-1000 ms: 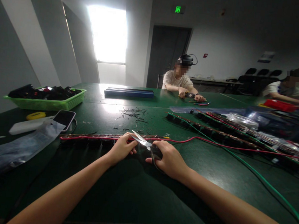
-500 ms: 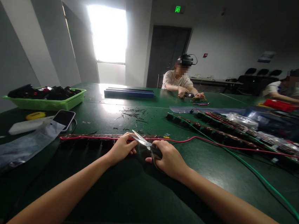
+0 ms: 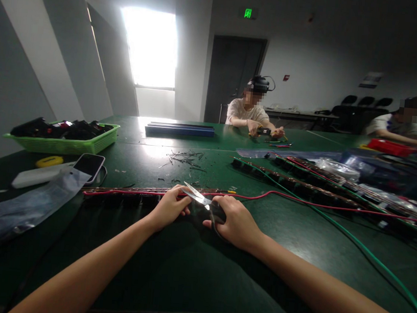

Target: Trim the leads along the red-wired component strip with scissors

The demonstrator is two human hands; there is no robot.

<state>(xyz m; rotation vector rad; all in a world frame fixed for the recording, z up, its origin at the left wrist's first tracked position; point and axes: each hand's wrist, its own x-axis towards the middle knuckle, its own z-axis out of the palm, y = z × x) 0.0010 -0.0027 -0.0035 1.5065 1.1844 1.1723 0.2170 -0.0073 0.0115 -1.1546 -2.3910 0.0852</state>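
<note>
My right hand is closed around the dark handles of a pair of scissors. The blades are parted and point up and left, with their tips by the fingers of my left hand. That hand is pinched at the strip of black parts, over which a red wire runs. What lies between its fingertips is hidden. The strip lies across the table in front of me, with copper-coloured lines along its top.
Black offcuts lie beyond my hands. Leftward are a green basket of black parts, a phone and a plastic bag. Wired strips and a green wire lie right. A co-worker sits opposite, another at far right.
My hands and the scissors stay almost where they were, with the blades still parted. Across the table, the co-worker's hands and the tool they hold have shifted slightly.
</note>
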